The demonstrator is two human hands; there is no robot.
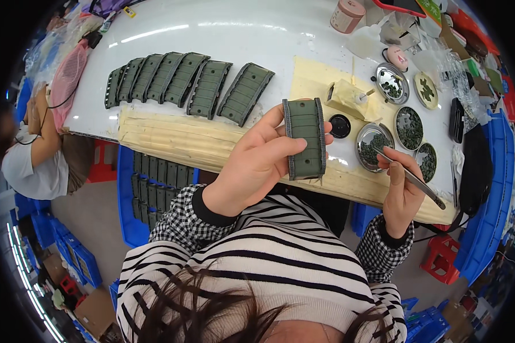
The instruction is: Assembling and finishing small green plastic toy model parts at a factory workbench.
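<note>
My left hand (254,154) grips a green curved rectangular panel (306,134) with dark ridged long edges, thumb lying across its face. Between the fingers of my right hand (403,191) is a pair of metal tweezers (418,182). Their tips reach the round metal dish (361,160), which holds small dark green pieces (373,142); whether the tips grip a piece is too small to tell. Several similar green panels (209,88) lie in a row on the white table at the far left.
More dishes of small pieces (409,128) stand at the right, beside a tape-wrapped block (355,98) and a black round lid (340,126). Padding (171,137) lines the table's front edge. A blue bin (133,226) of panels sits below left. Another person (37,154) sits at the left.
</note>
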